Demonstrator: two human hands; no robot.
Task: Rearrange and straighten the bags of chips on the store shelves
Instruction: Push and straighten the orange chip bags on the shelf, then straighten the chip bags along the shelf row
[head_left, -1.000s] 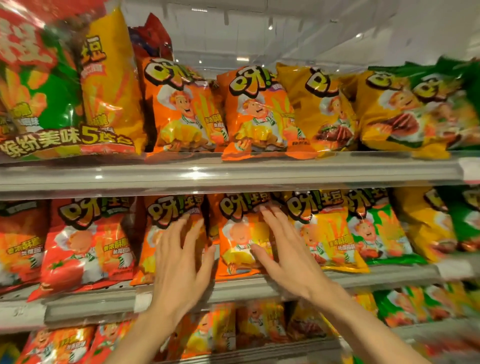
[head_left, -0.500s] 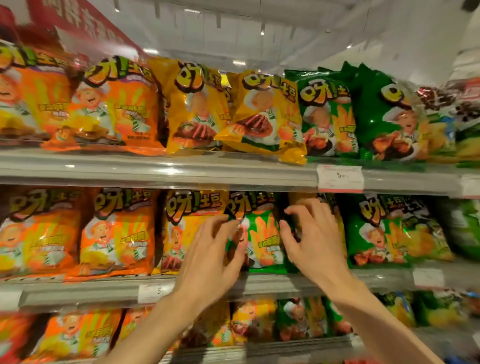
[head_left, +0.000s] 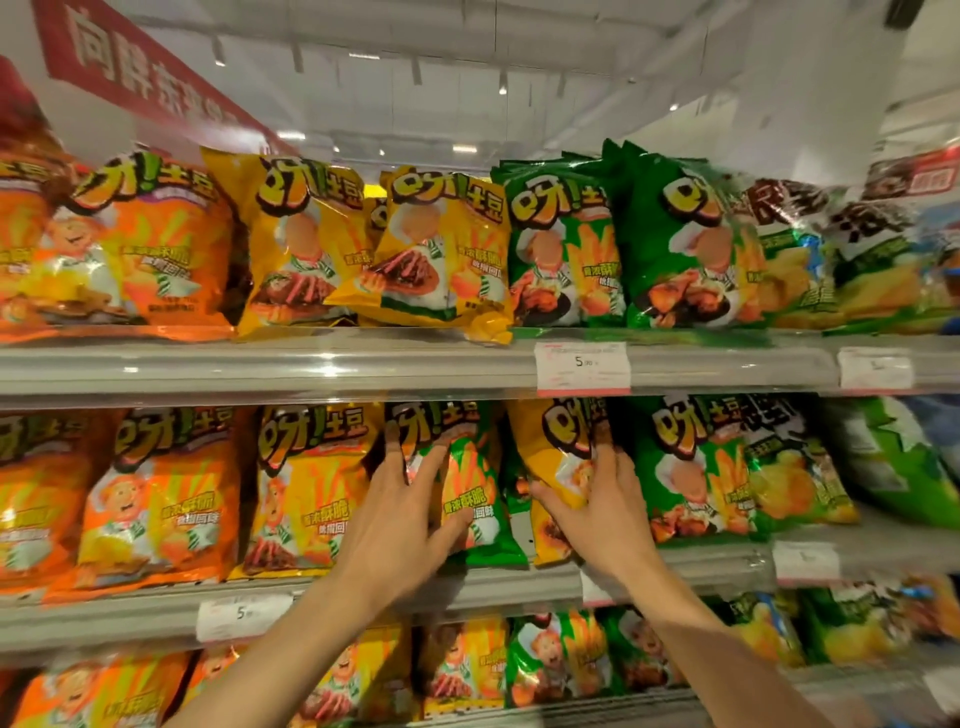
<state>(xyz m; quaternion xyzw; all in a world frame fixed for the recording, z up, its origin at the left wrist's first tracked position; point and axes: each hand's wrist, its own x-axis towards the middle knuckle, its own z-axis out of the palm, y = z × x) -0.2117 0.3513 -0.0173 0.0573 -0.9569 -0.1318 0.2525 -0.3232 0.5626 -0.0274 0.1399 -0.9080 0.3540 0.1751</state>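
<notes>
Head view: two bare forearms rise from the bottom of the frame toward the middle shelf at the centre. The left hand lies flat with fingers spread and straight on the front of a green bag of chips, its fingertips reaching up to the bag's printed heading; it presses the bag and does not curl round it. Just right of it, the right hand has its fingers laid straight along the right edge of a yellow bag, thumb spread low across the bag's front, so it looks open against the bag, with no clear pinch. That yellow bag stands between the green bag and a further green bag to its right. Left of the hands on the same shelf stand another yellow bag and orange bags, all upright and facing out. A white price tag sits on the shelf lip at lower left. Below, the lowest shelf shows more orange, yellow and green bags, blurred. Above, the top shelf carries orange bags at upper left, two yellow bags leaning on each other at centre, and green bags at upper right, with a price label on its edge. A red banner hangs at the far upper left.
</notes>
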